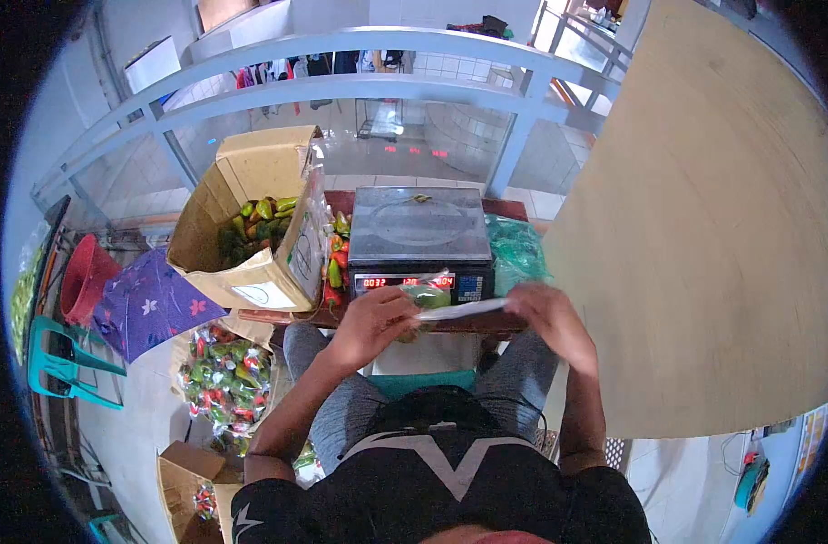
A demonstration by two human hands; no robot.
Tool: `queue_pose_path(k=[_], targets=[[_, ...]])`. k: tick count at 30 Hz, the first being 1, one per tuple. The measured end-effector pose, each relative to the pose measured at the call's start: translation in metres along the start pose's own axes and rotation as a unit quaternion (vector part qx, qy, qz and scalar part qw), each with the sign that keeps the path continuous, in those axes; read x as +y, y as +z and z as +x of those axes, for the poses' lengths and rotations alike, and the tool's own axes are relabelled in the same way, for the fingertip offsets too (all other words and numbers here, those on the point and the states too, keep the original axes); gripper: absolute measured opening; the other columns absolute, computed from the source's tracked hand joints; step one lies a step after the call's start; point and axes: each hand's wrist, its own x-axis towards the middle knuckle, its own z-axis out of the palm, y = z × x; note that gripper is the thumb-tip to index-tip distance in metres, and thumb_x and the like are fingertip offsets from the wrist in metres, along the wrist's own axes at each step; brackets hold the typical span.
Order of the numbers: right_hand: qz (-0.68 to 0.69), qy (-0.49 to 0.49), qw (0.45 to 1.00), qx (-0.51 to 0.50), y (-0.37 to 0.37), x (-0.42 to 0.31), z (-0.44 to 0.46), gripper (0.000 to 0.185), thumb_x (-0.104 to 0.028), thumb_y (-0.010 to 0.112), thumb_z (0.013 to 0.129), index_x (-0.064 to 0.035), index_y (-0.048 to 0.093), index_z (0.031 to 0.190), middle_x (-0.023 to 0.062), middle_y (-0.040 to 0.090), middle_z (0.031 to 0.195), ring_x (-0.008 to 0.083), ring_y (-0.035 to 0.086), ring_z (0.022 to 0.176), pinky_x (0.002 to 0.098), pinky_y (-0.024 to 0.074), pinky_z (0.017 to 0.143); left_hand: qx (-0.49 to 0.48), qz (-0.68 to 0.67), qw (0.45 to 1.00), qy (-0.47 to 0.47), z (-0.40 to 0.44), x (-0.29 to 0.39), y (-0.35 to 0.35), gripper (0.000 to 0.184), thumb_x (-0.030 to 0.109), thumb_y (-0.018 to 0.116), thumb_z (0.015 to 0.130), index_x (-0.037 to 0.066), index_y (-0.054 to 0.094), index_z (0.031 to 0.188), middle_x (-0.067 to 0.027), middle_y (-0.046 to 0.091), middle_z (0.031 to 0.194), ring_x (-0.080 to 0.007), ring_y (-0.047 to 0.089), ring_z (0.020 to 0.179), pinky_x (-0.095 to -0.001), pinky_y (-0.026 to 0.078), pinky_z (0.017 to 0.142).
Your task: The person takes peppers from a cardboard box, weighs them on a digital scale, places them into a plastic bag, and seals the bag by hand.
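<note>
In front of the digital scale [420,227], a small clear plastic bag [430,296] with something green in it hangs close to my left hand [375,325]. The fingers of that hand are closed on the bag's plastic. From there a whitish, twisted length of plastic runs taut to my right hand [556,319]. Its fingers are closed round the far end and slightly blurred by motion. Red digits glow on the scale's display, partly behind the bag, and a small green scrap lies on the metal pan.
An open cardboard box [251,263] of green peppers stands left of the scale, with loose red and green peppers [338,263] between. Green plastic bags [516,252] lie right. Packed peppers [225,376] sit on the floor. A wooden board [704,227] rises at right; a metal railing [341,88] runs behind.
</note>
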Motion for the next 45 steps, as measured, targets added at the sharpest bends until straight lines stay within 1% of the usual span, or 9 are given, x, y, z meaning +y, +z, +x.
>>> queue_pose_path(k=[2,3,8,16,23,35,38,41,45], targets=[[-0.048,0.052,0.997,0.026,-0.001,0.013,0.012,0.010,-0.007,0.057,0.091,0.0028,0.057,0.090,0.0121,0.058,0.083,0.0187,0.058,0.077,0.0308,0.0463,0.069,-0.002,-0.118,0.992,-0.042,0.010,0.026,-0.003,0.014,0.015,0.063,0.087,0.002,0.060,0.091,-0.0060,0.056,0.084,-0.0194,0.058,0.076,-0.0307,0.046,0.069],[-0.040,0.107,0.993,0.024,0.006,0.028,0.017,0.010,-0.006,0.059,0.087,-0.0001,0.060,0.095,0.0169,0.061,0.090,0.0304,0.061,0.080,0.0356,0.0490,0.075,0.006,-0.183,0.980,-0.072,0.015,0.032,0.001,0.013,0.015,0.063,0.088,0.003,0.060,0.091,-0.0040,0.057,0.084,-0.0156,0.057,0.077,-0.0291,0.046,0.068],[0.304,0.030,0.942,0.139,0.141,0.131,0.014,0.022,-0.018,0.058,0.090,-0.0018,0.056,0.105,0.0118,0.062,0.095,0.0276,0.061,0.086,0.0327,0.0491,0.081,0.070,-0.477,0.850,-0.214,0.042,0.040,0.033,0.012,0.017,0.062,0.092,0.005,0.061,0.088,0.0024,0.058,0.086,-0.0036,0.051,0.080,-0.0228,0.042,0.066],[0.073,0.087,0.993,-0.027,0.170,0.036,-0.005,0.026,-0.022,0.049,0.096,0.0004,0.054,0.106,0.0211,0.062,0.093,0.0380,0.061,0.092,0.0468,0.0484,0.081,0.307,-0.073,0.932,-0.180,0.036,-0.012,0.058,0.021,0.013,0.071,0.081,0.001,0.054,0.078,-0.0046,0.053,0.073,-0.0145,0.052,0.061,-0.0285,0.042,0.060],[-0.088,-0.035,0.995,0.019,0.086,0.021,0.018,0.019,-0.015,0.052,0.092,0.0001,0.058,0.101,0.0198,0.060,0.103,0.0365,0.058,0.100,0.0429,0.0478,0.083,0.129,0.021,0.980,-0.147,0.017,-0.007,0.040,0.018,0.015,0.070,0.076,0.003,0.058,0.079,-0.0105,0.055,0.076,-0.0290,0.057,0.076,-0.0370,0.045,0.067],[0.407,-0.037,0.913,0.000,0.057,0.043,0.026,0.022,-0.023,0.058,0.091,-0.0013,0.062,0.092,0.0117,0.062,0.109,0.0175,0.057,0.100,0.0327,0.0444,0.089,-0.046,-0.035,0.990,0.132,0.058,0.066,0.016,0.017,0.020,0.069,0.079,0.007,0.060,0.085,-0.0075,0.058,0.086,-0.0283,0.058,0.082,-0.0398,0.047,0.072],[0.328,0.000,0.943,-0.045,0.054,0.055,0.024,0.024,-0.025,0.059,0.091,-0.0028,0.061,0.099,0.0101,0.062,0.107,0.0154,0.057,0.099,0.0313,0.0450,0.091,0.004,-0.087,0.990,0.112,0.064,0.068,0.027,0.016,0.018,0.070,0.078,0.005,0.060,0.082,-0.0072,0.057,0.083,-0.0268,0.058,0.079,-0.0380,0.047,0.068],[0.581,0.089,0.809,0.014,0.081,0.044,0.015,0.026,-0.028,0.057,0.092,-0.0050,0.058,0.105,0.0083,0.061,0.101,0.0168,0.059,0.095,0.0317,0.0480,0.086,0.054,-0.150,0.985,0.069,0.076,0.068,0.031,0.017,0.016,0.072,0.077,0.003,0.061,0.080,-0.0076,0.058,0.078,-0.0239,0.059,0.074,-0.0342,0.047,0.066],[0.859,0.216,0.464,0.035,0.194,0.086,-0.007,0.029,-0.032,0.054,0.095,-0.0079,0.055,0.110,0.0067,0.061,0.093,0.0190,0.062,0.089,0.0330,0.0521,0.079,0.109,-0.168,0.975,-0.099,0.076,0.037,0.041,0.013,0.010,0.069,0.080,-0.001,0.063,0.083,-0.0106,0.059,0.075,-0.0195,0.059,0.066,-0.0300,0.046,0.062]])
